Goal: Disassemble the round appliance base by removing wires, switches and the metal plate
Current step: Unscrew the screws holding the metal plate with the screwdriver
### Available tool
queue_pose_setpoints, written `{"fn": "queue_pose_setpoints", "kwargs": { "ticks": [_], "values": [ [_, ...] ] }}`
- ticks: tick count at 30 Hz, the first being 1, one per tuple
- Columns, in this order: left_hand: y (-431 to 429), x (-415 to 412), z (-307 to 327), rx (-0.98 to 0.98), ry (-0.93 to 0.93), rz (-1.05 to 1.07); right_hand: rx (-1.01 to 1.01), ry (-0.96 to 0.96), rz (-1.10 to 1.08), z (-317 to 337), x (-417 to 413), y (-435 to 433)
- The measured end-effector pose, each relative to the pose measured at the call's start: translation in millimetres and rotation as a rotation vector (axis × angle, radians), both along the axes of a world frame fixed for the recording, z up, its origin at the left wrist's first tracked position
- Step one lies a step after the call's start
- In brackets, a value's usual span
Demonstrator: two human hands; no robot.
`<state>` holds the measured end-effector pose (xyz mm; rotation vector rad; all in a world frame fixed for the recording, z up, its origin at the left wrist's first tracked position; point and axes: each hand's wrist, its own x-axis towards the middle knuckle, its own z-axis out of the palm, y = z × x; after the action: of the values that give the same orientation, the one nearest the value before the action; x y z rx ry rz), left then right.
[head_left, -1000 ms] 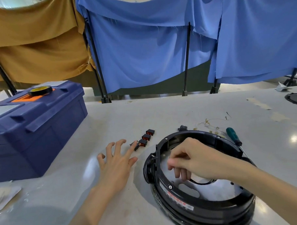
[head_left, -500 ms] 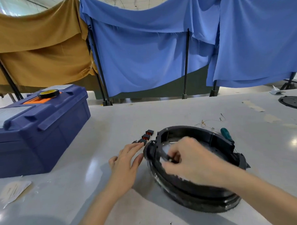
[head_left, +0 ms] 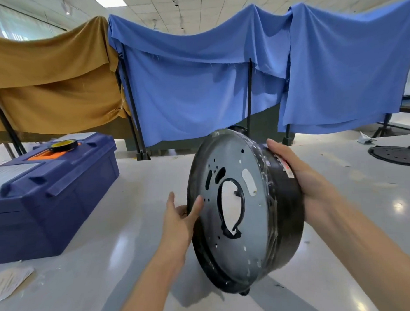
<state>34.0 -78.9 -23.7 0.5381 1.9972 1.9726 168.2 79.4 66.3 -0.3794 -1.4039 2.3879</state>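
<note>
The round black appliance base point(head_left: 287, 210) is lifted off the table and stands on edge, tilted. Its grey metal plate point(head_left: 233, 173), with a large central opening and several small holes, faces me. My left hand point(head_left: 181, 217) grips the base's left rim, thumb on the plate. My right hand point(head_left: 308, 176) holds the right side wall, beside a red-and-white label. The removed switches, wires and screwdriver are hidden behind the base.
A dark blue toolbox point(head_left: 48, 192) with an orange insert and a tape roll on top sits at the left. A paper scrap point(head_left: 9, 281) lies near the front left. A black round cover point(head_left: 397, 155) lies at the far right. Blue and tan cloths hang behind the table.
The base lay flat on the table with my right hand inside it. Both hands have now lifted it and turned it on edge, underside plate toward me.
</note>
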Motion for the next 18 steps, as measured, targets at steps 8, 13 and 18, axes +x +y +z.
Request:
{"fn": "queue_pose_setpoints", "kwargs": {
  "ticks": [8,13,18],
  "values": [
    [-3,-18,-17,-0.099,0.289,0.267,-0.017,-0.216,-0.007,-29,-2,18],
    [-5,-20,-12,-0.145,0.443,0.303,-0.003,-0.287,-0.039,-42,-5,25],
    [-8,-29,-3,-0.266,0.657,0.283,-0.002,-0.292,-0.249,-64,-15,38]
  ]
}}
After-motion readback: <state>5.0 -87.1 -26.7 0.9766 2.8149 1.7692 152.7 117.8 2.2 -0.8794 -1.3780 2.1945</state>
